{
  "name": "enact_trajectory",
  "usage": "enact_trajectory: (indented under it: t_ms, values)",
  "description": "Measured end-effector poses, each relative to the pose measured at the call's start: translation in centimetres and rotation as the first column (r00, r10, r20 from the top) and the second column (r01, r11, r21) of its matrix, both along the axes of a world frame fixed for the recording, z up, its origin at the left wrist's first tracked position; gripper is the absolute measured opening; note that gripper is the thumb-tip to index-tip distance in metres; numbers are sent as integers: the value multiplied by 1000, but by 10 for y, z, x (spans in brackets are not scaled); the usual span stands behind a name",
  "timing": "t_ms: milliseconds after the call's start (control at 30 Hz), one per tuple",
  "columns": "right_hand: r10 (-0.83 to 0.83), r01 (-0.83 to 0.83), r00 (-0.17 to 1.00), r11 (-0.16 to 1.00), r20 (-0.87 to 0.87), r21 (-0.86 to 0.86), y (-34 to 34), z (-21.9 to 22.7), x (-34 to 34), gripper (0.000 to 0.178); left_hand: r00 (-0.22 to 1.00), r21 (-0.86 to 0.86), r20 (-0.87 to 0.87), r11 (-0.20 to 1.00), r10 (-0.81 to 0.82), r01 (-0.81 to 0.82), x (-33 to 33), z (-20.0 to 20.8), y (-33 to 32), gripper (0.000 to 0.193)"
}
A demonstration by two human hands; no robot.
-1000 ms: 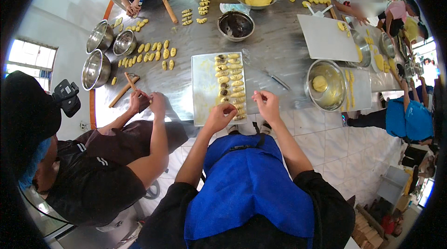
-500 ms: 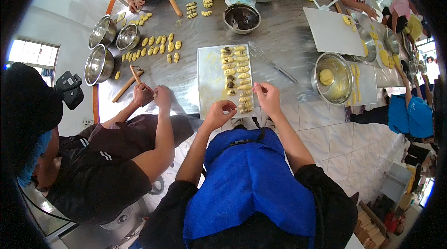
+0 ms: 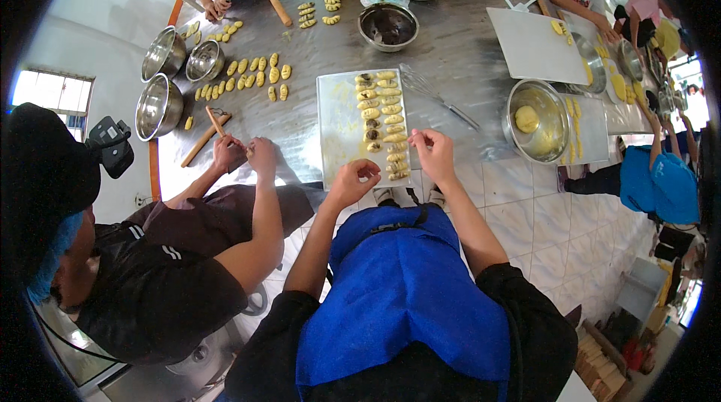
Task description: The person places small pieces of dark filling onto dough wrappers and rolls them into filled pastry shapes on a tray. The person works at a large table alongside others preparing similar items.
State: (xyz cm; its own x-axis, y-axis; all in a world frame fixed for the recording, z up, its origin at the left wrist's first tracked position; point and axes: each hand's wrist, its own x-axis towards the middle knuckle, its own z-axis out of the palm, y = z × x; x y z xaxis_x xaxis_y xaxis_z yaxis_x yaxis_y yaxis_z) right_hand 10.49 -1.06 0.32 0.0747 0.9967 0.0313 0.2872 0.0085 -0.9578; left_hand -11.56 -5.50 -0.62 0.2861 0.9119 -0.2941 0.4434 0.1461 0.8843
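A light rectangular tray (image 3: 338,124) lies at the table's near edge. Two columns of small striped yellow dough pieces (image 3: 393,110) fill its right part, some showing dark filling. Over the tray's near edge hovers my left hand (image 3: 356,182), fingers loosely curled, thumb and index apart, with nothing visible between them. By the right edge, beside the dough column, my right hand (image 3: 434,154) has thumb and forefinger drawn together; whatever may be between the tips is too small to make out.
A whisk (image 3: 443,99) lies right of the tray, near a steel bowl (image 3: 557,128) with a dough ball. Beyond the tray stands a bowl of dark filling (image 3: 388,26). At my left, a co-worker (image 3: 248,161) handles something small near a rolling pin (image 3: 200,144). A white board (image 3: 537,45) lies far right.
Both hands hold nearly the same pose and place. The dough pieces on the tray have not visibly moved. The view has shifted very slightly.
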Motion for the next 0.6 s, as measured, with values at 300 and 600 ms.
enact_trajectory:
  t_ms: [300, 600]
  values:
    - [-12, 12, 1000, 999, -9, -30, -2, 1, 12, 29, 1000, 51, 3, 999, 1, -1, 9, 0, 2, 19]
    - [-26, 26, 999, 1000, -25, -4, -5, -5, 19, 31, 1000, -1, -5, 1000, -4, 4, 15, -4, -1, 20]
